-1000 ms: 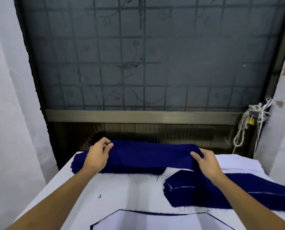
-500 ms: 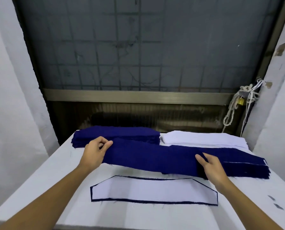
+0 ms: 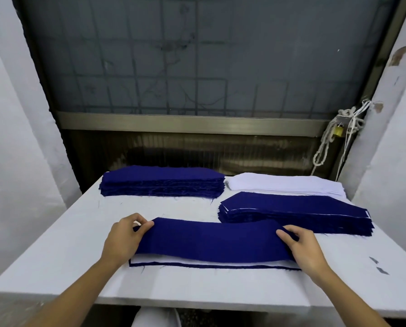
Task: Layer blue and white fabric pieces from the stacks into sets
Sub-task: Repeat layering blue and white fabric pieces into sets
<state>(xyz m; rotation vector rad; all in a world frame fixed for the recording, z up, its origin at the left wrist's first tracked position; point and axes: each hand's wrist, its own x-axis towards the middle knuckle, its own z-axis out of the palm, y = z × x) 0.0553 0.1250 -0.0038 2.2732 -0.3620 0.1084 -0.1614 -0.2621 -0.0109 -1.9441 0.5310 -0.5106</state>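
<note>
A long navy blue fabric piece hangs just over a white piece that lies on the white table with a dark blue edge under it. My left hand pinches the blue piece's left end. Its right end is gripped by my right hand. At the back left sits a stack of blue pieces. A stack of white pieces lies at the back right. In front of that lies a pile of layered blue sets with thin white edges showing.
A barred window and metal sill close off the back of the table. White walls stand at both sides. A rope and brass padlock hang at the right. Small dark scraps lie near the table's right edge.
Both hands have carried the blue piece from the back stack toward me and now hold it over the white piece near the front edge.
</note>
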